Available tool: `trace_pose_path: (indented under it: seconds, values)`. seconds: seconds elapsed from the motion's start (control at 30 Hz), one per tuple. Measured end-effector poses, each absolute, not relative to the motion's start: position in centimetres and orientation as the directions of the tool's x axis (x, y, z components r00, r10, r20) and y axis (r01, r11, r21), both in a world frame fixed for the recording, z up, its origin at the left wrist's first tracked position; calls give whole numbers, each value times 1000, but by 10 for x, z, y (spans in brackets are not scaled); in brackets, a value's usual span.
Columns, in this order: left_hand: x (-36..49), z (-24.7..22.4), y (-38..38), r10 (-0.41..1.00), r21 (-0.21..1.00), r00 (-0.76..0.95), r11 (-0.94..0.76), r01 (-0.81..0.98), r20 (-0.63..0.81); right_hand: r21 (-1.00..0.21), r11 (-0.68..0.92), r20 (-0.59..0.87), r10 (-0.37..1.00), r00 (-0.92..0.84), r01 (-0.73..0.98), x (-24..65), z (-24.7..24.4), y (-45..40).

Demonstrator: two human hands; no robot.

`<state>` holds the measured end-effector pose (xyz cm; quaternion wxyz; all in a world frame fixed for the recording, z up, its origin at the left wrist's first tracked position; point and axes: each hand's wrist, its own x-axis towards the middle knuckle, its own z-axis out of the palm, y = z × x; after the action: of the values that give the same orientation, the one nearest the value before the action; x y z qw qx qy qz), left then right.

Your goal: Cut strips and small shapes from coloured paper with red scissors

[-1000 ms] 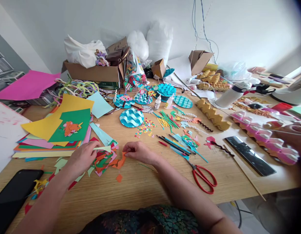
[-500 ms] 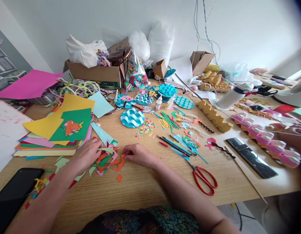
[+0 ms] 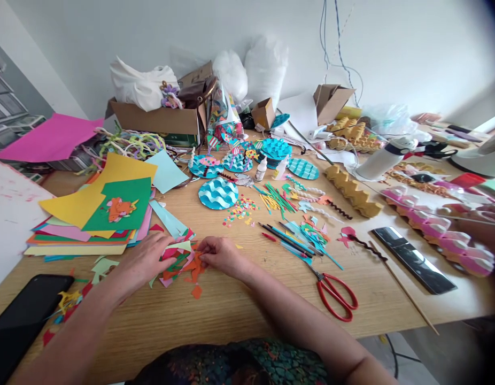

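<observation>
A heap of coloured paper scraps (image 3: 179, 259) in red, green, pink and orange lies between my hands. My left hand (image 3: 149, 259) rests at the heap's left side, thumb and fingers apart, touching the scraps. With its fingertips pinched together, my right hand (image 3: 223, 258) holds an orange paper scrap (image 3: 196, 266) at the heap's right edge. One small loose orange piece (image 3: 196, 291) lies just in front. Left of the heap is a stack of coloured paper (image 3: 77, 249), with a green sheet (image 3: 137, 198) on top bearing an orange paper cut-out (image 3: 120, 209).
Red-handled scissors (image 3: 336, 297) and several pencils (image 3: 289, 240) lie to the right. A blue wavy paper disc (image 3: 218, 193), confetti (image 3: 241, 209) and glue bottles (image 3: 261, 169) stand beyond my hands. A black phone (image 3: 26, 321) is at front left; another dark phone (image 3: 414, 259) lies right.
My left hand has shifted slightly right and down over the scraps, its thumb now apart from the fingers. More red and pink scraps show in the heap. My right hand has barely moved.
</observation>
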<state>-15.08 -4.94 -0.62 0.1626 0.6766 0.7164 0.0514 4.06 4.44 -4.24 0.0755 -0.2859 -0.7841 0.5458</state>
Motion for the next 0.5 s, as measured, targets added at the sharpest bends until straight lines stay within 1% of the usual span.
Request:
trace_pose_path:
  seconds: [0.07,0.13,0.27,0.37,0.5]
  values:
    - [-148,-11,-52,986,268,-50,92,959,-159,-878,307,-150,550,-821,366,40,-43,42]
    - [-145,-16,-55,980,226,-82,122,967,-180,-830,413,-92,561,-823,374,40,-42,41]
    - [-139,-23,-58,975,163,-122,153,975,-187,-722,593,-3,512,-859,356,41,-37,40]
    - [-135,-24,-59,976,164,-107,139,977,-189,-640,679,-2,467,-884,360,41,-36,38]
    - [-127,-23,-59,972,166,-126,160,973,-198,-563,740,3,448,-894,369,39,-40,35]
